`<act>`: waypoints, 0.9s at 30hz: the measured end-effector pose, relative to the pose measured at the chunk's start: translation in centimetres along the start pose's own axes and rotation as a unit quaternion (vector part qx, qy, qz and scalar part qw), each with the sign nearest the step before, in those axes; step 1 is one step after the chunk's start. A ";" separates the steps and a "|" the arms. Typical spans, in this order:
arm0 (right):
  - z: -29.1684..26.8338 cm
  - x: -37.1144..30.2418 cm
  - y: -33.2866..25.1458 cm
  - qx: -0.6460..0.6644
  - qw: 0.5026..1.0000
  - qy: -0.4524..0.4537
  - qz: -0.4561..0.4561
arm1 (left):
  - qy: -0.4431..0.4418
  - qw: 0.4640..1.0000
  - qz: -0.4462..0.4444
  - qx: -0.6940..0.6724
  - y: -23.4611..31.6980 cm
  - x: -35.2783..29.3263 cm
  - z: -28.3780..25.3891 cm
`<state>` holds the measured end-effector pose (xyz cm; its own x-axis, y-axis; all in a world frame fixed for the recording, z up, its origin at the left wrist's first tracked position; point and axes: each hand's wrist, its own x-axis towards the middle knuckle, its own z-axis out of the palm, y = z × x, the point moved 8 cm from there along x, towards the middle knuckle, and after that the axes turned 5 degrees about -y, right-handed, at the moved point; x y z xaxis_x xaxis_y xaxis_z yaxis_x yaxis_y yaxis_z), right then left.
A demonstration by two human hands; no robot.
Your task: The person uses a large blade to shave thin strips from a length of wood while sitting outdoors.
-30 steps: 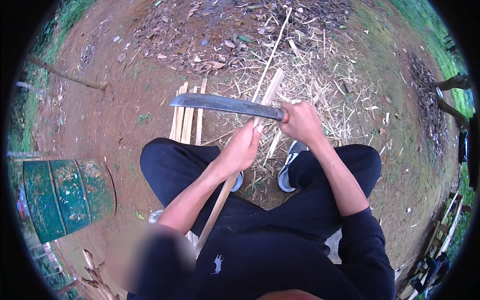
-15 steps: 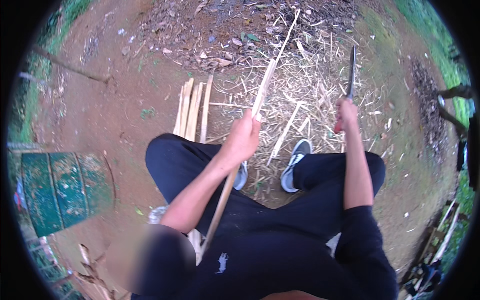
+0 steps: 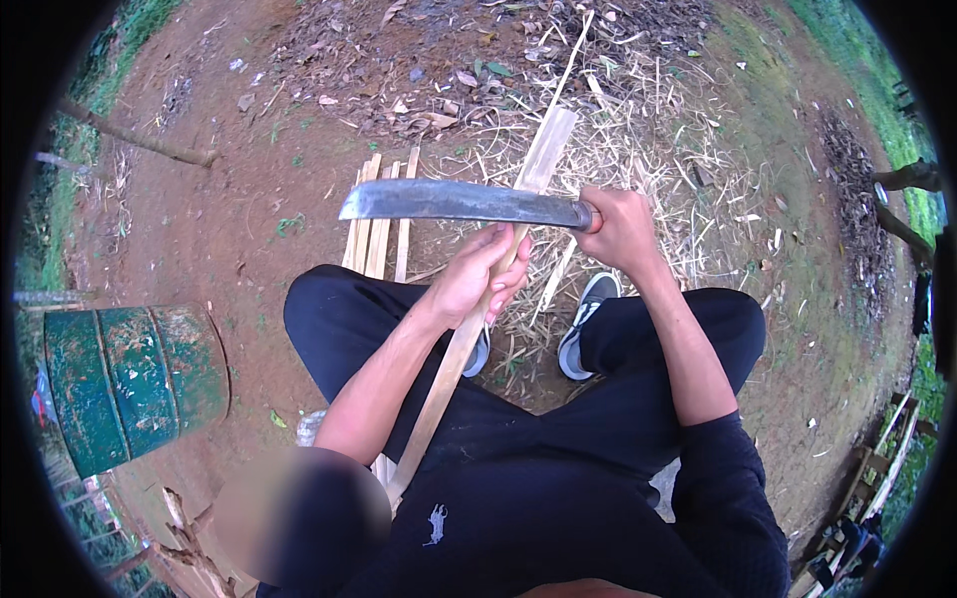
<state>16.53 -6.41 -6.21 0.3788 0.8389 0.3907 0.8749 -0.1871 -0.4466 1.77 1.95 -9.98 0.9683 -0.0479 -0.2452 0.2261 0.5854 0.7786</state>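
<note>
My left hand [image 3: 480, 276] is wrapped round a long pale strip of split bamboo or wood [image 3: 454, 361], which slants from beside my left hip up past my knees. In my right hand [image 3: 620, 231] is the red-brown handle of a machete [image 3: 449, 200]. Its broad grey blade points left and lies across the strip, just above my left hand; whether the edge bites into it I cannot tell. Beyond my left knee several finished-looking pale strips [image 3: 379, 239] lie side by side on the ground.
Pale shavings [image 3: 638, 149] litter the brown soil around my shoes [image 3: 588, 324]. A rusty green drum [image 3: 135, 384] lies at the left. Dry leaves [image 3: 429, 110] are scattered ahead. A thin branch [image 3: 150, 142] shows at the far left, and a pile of wood [image 3: 872, 478] at the lower right.
My right hand has swung the machete inward from the right, and its blade has turned from pointing ahead to pointing left across the strip. The strip has rolled to show its broad face.
</note>
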 end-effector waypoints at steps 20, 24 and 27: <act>-4.6 -3.0 11.7 0.133 0.926 0.117 0.332 | -0.025 0.999 0.006 -0.027 -0.1 0.7 1.6; -3.6 -1.2 4.2 0.118 0.982 0.045 0.142 | 0.013 1.000 -0.014 0.018 -0.3 0.6 1.5; -2.8 -1.1 1.2 0.021 0.998 0.014 0.057 | 0.036 0.995 -0.026 0.085 -0.6 0.4 1.9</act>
<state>18.01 -8.94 -4.93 0.4832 0.7991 0.3578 0.8127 -0.2573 -0.5228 2.21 0.09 -9.45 0.9464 -0.0126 -0.3228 0.2954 0.4386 0.8487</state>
